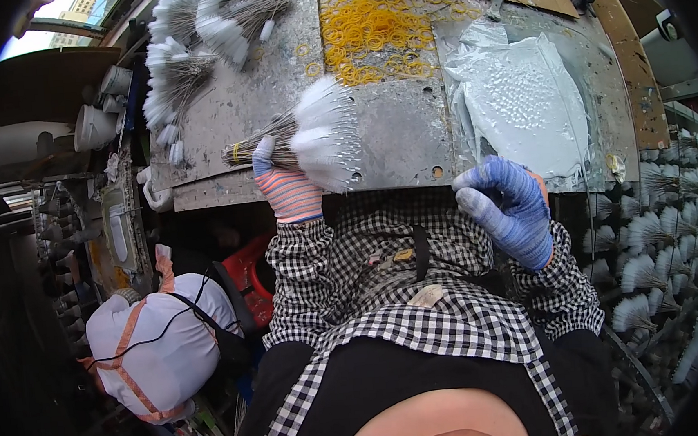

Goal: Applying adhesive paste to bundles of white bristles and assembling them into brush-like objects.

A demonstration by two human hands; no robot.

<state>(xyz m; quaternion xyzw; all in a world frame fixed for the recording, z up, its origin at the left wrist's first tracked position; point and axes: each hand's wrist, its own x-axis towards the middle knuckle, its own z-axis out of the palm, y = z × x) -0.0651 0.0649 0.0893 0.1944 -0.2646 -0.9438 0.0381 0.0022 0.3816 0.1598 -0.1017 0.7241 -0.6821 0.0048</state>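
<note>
My left hand (290,191), in an orange-and-grey striped glove, is closed around a bundle of thin wire-stemmed brushes (322,134) at the table's front edge. Their white bristles fan out to the right. A yellow rubber band (236,153) circles the stem ends on the left. Just off the front edge, near the white paste, my right hand (508,205) wears a blue glove with greyish fingertips. Its thumb and forefinger curve into a ring with their tips close together. I cannot make out anything between them.
Loose white-bristled brushes (181,67) lie in piles at the back left. Yellow rubber bands (375,31) are heaped at the back centre. White paste (520,94) covers a board on the right, a scraper (497,1) behind it. Racked brushes (648,272) stand at right; a person (162,347) at left.
</note>
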